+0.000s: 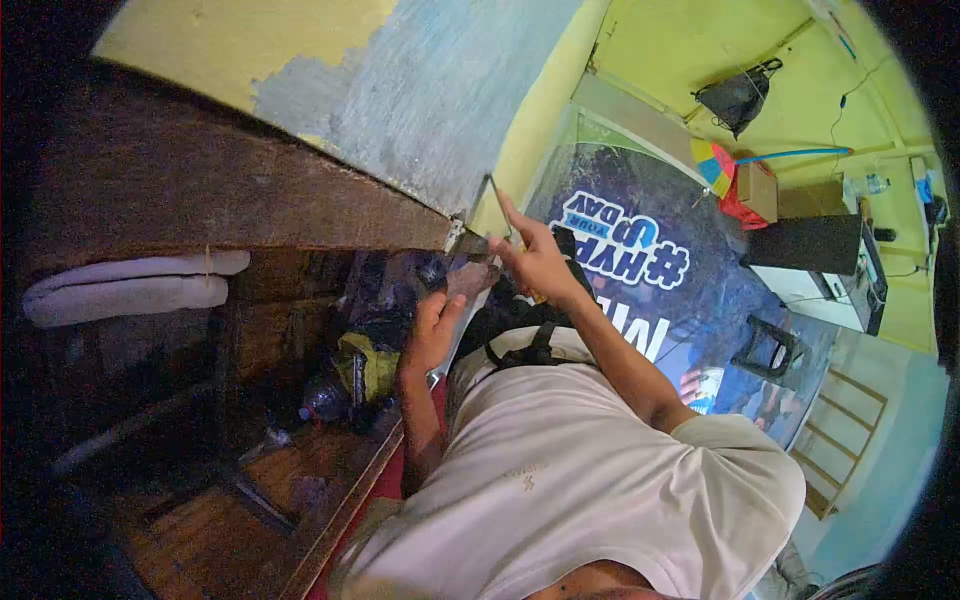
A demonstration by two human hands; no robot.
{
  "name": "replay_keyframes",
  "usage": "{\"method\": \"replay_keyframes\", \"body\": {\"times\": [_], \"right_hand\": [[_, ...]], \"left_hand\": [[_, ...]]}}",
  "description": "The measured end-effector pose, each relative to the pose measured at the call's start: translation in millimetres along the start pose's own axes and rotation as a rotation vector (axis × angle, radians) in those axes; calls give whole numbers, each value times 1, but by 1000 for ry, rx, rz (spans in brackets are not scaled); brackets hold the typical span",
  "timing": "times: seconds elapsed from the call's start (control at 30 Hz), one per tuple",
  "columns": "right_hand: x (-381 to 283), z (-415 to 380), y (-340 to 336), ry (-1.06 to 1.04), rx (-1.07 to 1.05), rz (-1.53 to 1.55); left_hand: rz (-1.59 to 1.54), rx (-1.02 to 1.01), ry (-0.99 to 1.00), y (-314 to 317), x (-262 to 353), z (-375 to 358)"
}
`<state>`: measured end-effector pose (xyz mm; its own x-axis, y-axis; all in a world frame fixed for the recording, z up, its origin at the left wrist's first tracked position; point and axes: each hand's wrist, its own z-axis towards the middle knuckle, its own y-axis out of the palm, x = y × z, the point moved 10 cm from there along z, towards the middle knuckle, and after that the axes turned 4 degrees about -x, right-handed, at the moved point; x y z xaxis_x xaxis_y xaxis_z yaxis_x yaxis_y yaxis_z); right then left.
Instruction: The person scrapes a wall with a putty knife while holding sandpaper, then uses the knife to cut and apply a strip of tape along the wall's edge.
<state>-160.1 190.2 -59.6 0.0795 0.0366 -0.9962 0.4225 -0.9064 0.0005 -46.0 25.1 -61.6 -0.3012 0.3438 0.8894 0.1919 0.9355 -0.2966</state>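
A thin flat tool with a narrow dark edge (490,190), perhaps a scraper, is in my right hand (540,265). Its tip lies against or very near the edge of a yellow board (330,30) with a large grey-blue patch (420,100). My left hand (433,330) is closed around a brownish flat piece (472,278), whose kind I cannot make out, just below the board's corner. A small whitish metal-looking fitting (455,235) sits at that corner, between the board and a dark brown panel (230,160).
A printed dark banner (640,190) covers the surface to the right, with a black stool-like object (770,345) on it. A black-and-white cabinet (820,270) and a cardboard box (757,190) stand farther right. Folded pale cloth (130,285) and a plastic bottle (325,400) are at left.
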Motion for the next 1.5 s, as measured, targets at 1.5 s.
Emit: {"method": "replay_keyframes", "body": {"times": [1.5], "right_hand": [[13, 12, -9, 265, 26, 199]], "left_hand": [[-47, -13, 17, -5, 2, 0]]}}
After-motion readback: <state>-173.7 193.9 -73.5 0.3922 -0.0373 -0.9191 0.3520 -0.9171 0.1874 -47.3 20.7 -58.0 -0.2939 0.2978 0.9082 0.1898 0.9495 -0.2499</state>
